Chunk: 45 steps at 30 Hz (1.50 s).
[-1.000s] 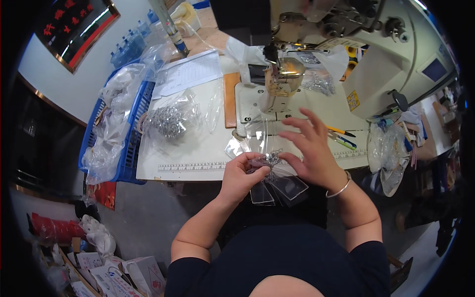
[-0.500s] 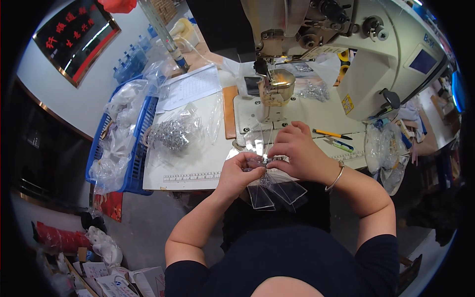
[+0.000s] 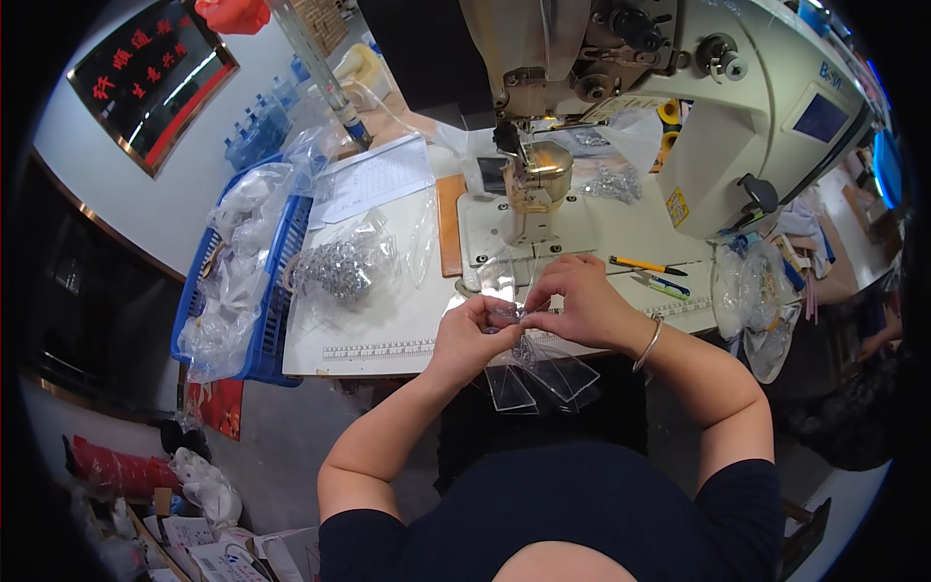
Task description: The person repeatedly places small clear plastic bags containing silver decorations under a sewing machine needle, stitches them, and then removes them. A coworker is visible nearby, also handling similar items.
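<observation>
My left hand (image 3: 467, 338) and my right hand (image 3: 584, 308) meet at the front edge of the sewing machine table. Between them they pinch a clear plastic piece with silvery bits (image 3: 525, 347). Its transparent, pale-edged flaps (image 3: 564, 378) hang below my fingers, over my dark lap. More clear film stands up from between the hands toward the machine. What exactly the fingertips grip is too small to make out. Just beyond my hands is the sewing machine (image 3: 539, 194), its needle area lit. A bracelet circles my right wrist.
Left on the table (image 3: 388, 310) lies a bag of silvery pieces (image 3: 339, 267), with a paper sheet (image 3: 373, 179) behind it. A blue basket (image 3: 276, 320) of clear plastic bags stands at the table's left edge. An orange pen (image 3: 645, 265) and a green pen (image 3: 669, 287) lie right of my hands.
My right hand's raised fingers have come down and drawn in closer to the pinch. My left hand keeps its hold, nearly still. The view has shifted slightly.
</observation>
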Tool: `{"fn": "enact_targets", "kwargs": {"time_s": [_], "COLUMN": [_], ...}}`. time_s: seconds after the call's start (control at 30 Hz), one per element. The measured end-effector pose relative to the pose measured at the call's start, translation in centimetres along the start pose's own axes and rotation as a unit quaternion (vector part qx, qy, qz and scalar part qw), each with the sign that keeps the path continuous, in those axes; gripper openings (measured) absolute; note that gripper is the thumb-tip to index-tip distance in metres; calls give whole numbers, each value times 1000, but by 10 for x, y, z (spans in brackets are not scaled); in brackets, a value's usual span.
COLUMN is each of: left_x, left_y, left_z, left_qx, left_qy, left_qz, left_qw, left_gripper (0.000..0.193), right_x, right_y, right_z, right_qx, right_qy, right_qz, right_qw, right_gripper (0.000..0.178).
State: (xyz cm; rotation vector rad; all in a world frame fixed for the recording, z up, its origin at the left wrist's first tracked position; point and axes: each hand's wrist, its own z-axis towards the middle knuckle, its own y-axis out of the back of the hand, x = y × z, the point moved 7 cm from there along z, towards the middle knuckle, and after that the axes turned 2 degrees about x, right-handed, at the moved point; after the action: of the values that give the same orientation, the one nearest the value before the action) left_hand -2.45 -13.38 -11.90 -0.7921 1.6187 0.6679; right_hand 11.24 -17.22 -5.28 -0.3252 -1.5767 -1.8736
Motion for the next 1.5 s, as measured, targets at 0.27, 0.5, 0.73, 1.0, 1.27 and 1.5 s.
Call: {"fn": "enact_targets", "kwargs": {"time_s": [0.27,0.5,0.73,1.0,1.27,1.5], "left_x": [2,-16,-54,-103,-115,-132], "left_y": [-1,-18,-30,4,28,34], "left_z": [13,37,74,103,133,154], "left_qx": [78,266,295,199,191,228], "left_qy": [22,12,70,118,132,107], "left_qz": [11,-79,-177,-111,-86,-13], "left_qw": [997,961,936,967,969,968], "left_gripper": [32,42,32,33,27,36], "right_x": [-28,-54,-67,-61,-58,-66], "right_y": [-8,3,43,61,80,85], "right_z": [-3,-8,3,48,75,85], "right_qx": [-8,-39,-167,-191,-235,-262], "right_qy": [-69,-192,-170,-194,-180,-194], "right_qz": [212,408,507,522,325,176], "right_qw": [975,892,829,808,898,929], "right_gripper": [14,15,6,10,20,29]}}
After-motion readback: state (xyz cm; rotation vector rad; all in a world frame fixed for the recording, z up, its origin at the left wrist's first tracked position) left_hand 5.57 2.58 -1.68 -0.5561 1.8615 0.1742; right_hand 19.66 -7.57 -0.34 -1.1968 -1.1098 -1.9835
